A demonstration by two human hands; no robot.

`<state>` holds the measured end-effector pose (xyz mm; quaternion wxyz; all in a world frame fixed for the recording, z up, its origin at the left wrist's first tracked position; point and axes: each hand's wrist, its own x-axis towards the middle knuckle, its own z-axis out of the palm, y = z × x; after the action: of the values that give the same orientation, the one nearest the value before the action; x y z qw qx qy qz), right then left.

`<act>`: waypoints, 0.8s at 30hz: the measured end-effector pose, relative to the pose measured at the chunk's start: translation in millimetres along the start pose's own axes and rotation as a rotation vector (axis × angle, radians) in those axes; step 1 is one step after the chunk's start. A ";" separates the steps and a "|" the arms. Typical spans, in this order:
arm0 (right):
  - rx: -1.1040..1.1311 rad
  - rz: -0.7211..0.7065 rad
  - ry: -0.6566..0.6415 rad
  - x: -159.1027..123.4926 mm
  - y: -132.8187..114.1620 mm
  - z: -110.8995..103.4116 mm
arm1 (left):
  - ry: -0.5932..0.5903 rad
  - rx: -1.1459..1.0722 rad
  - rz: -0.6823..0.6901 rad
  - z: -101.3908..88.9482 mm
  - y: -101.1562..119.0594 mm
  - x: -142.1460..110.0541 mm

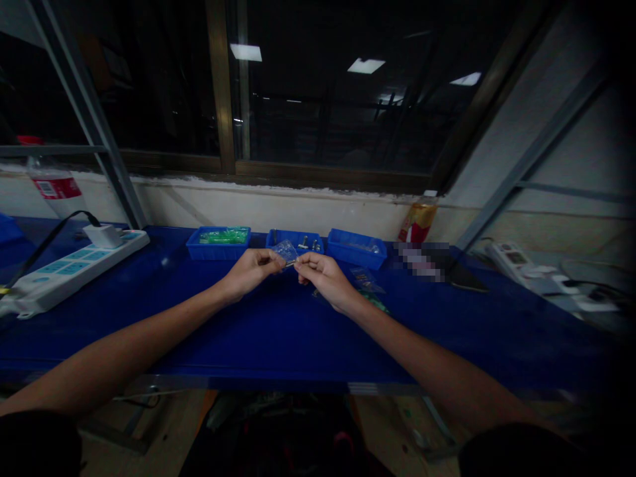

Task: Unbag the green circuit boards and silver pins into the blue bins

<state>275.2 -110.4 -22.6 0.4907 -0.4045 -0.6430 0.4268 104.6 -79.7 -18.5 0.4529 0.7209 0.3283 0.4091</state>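
Note:
Both hands meet above the blue table (pixel 248 331), just in front of the middle bin. My left hand (pixel 256 270) pinches a small clear plastic bag (pixel 285 249), which sticks up between the hands. At the bag's lower edge, my right hand (pixel 320 273) has thumb and fingertips closed on a small, shiny metal piece (pixel 291 263); its exact kind is too small to make out. Behind the hands, a blue bin (pixel 275 242) contains several metal parts. Small clear bags (pixel 368 279) with some green in them lie beside my right wrist, partly hidden by it.
A blue bin with green packets (pixel 223 236) stands left, another blue bin (pixel 355 252) right. Power strips (pixel 74 265) lie at both sides. A red-labelled bottle (pixel 54 185) stands far left, a drink bottle (pixel 418 220) back right, near a dark flat object (pixel 470 278).

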 end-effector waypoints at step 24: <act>-0.277 -0.123 0.009 -6.3 -16.2 0.6 | -0.112 -0.034 -0.035 -2.0 17.3 -6.3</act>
<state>274.2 -121.4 -9.1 0.4582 -0.4301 -0.7170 0.3016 101.8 -90.7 -3.9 0.4898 0.7291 0.3079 0.3656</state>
